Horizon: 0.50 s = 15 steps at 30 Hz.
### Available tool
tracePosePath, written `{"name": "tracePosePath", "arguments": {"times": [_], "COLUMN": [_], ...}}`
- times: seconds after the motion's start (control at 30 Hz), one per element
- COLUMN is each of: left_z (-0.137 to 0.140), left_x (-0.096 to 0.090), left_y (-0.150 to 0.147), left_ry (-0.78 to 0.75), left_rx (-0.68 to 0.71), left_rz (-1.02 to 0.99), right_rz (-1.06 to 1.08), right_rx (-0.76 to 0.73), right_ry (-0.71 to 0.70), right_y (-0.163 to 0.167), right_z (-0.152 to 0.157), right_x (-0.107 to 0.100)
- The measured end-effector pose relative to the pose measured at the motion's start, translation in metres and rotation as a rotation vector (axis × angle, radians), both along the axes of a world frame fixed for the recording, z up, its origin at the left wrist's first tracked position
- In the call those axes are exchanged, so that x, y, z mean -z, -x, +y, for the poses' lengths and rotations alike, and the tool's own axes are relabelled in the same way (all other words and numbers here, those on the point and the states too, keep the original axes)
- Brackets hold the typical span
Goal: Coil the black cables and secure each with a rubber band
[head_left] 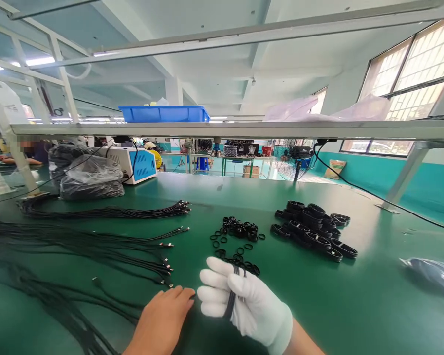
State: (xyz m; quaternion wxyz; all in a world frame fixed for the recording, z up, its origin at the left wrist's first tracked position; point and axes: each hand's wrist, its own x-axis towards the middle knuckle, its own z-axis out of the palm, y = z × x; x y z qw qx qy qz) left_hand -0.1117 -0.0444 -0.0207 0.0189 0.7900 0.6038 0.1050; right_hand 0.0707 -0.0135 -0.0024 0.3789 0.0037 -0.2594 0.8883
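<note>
My right hand (244,303), in a white glove, is turned palm up. Its thumb presses a small bundle of black cable (230,304) against the fingers. Beside it on the left, my bare left hand (166,315) is palm down with bent fingers. A small dark bit shows at its fingertips, too little to name. Beyond the glove lies a pile of small black rings (240,228), with more loose rings around it. Long black cables (77,241) with metal plugs stretch across the left side. Coiled black cables (314,227) are stacked at the right.
Everything lies on a green tabletop (385,305). At the back left stand a blue-and-white machine (131,164) and bagged dark goods (92,175). A plastic bag (434,273) lies far right. Overhead, a shelf (237,129) carries a blue tray (165,114).
</note>
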Motion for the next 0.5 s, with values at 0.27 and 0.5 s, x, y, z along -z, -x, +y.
{"name": "tracePosePath", "arguments": {"times": [0.27,0.5], "left_z": [-0.024,0.001], "left_x": [-0.008,-0.072], "left_y": [-0.035,-0.011], "left_ry": [-0.173,0.102], "left_rx": [0.158,0.275], "left_rz": [0.186,-0.079], "right_rz": [-0.458,-0.451], "right_rx": [0.284,-0.243], "right_ry": [0.046,-0.13], "right_y": [-0.001,0.003], "right_z": [0.005,-0.011], "right_x": [0.015,0.026]}}
